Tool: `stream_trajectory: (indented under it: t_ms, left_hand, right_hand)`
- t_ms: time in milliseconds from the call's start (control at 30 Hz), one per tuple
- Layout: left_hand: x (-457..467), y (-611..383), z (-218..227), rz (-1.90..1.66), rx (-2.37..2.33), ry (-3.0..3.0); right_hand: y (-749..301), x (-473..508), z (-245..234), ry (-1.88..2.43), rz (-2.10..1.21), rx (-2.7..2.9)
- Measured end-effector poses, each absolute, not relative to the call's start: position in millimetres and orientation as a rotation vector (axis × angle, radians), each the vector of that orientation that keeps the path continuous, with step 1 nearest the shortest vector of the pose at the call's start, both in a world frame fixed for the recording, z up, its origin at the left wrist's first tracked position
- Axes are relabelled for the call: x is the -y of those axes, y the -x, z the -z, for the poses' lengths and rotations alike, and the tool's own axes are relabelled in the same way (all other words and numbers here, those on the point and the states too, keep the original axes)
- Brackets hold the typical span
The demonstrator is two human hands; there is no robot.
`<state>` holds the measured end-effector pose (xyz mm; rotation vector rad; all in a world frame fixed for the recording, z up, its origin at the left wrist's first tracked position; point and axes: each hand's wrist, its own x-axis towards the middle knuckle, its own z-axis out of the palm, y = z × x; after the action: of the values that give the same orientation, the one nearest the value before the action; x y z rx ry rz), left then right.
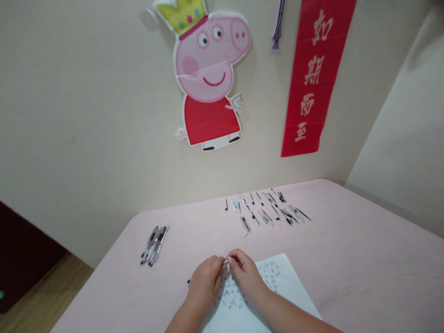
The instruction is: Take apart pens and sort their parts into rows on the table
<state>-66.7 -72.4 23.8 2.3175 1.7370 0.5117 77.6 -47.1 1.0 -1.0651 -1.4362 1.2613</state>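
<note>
Both hands meet above a sheet of paper with rows of handwriting [236,296], at the near side of the table. My left hand [206,282] is closed around what looks like a pen [226,262], mostly hidden by the fingers. A small dark end [188,281] shows to the left of that hand; I cannot tell whether it belongs to the same pen. My right hand [247,274] pinches the pen's light-coloured tip between thumb and fingers, close against the left fingertips.
A bundle of several pens [154,246] lies on the pink tabletop [347,249] to the left. Near the wall, taken-apart pen pieces [267,215] are spread out in rows. A pig cutout [211,115] and a red banner [315,83] hang on the wall.
</note>
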Motion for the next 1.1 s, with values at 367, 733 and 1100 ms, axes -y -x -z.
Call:
stream_trajectory:
  t_ms: [367, 733, 1100]
  left_hand:
    - [73.9, 66.9, -23.7, -0.508, -1.738, -2.291]
    - [75.1, 66.1, -27.5, -0.476, -1.739, -2.304]
    - [73.9, 66.3, -24.8, -0.524, -1.734, -2.319]
  right_hand:
    - [-77.8, 45.8, 3.1, 1.042, -1.252, 1.44]
    - [-77.7, 45.3, 3.4, 1.048, -1.232, 1.451]
    - [-78.7, 45.6, 4.0, 1.053, -1.213, 1.451]
